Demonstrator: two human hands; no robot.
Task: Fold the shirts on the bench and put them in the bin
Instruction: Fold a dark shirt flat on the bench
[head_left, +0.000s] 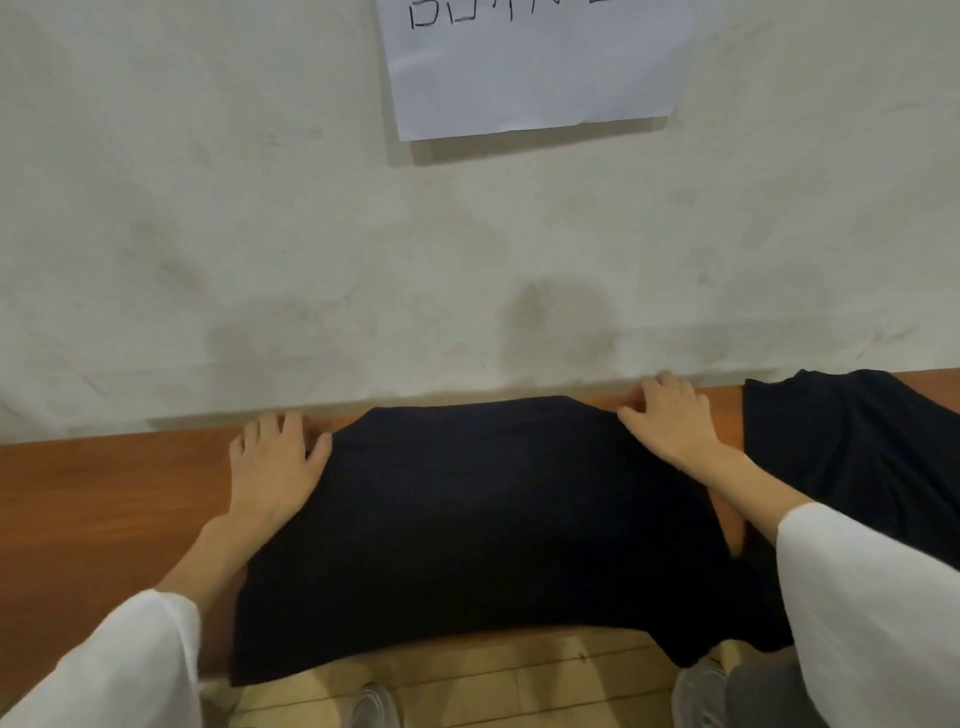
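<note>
Below, a person's shoes (371, 706) stand on a wooden floor (467, 670). A dark shirt (483, 509) lies across the bench (104, 493), and its lower part hangs over the near edge. Near the far edge, the left hand (275, 462) and the right hand (670, 421) press flat on the shirt's two far corners with fingers spread, gripping nothing. A second dark shirt (852, 441) lies at the bench's right end. A paper (535, 78) hangs on the wall behind.

Head-worn view, downward onto bench (104, 493)
</note>
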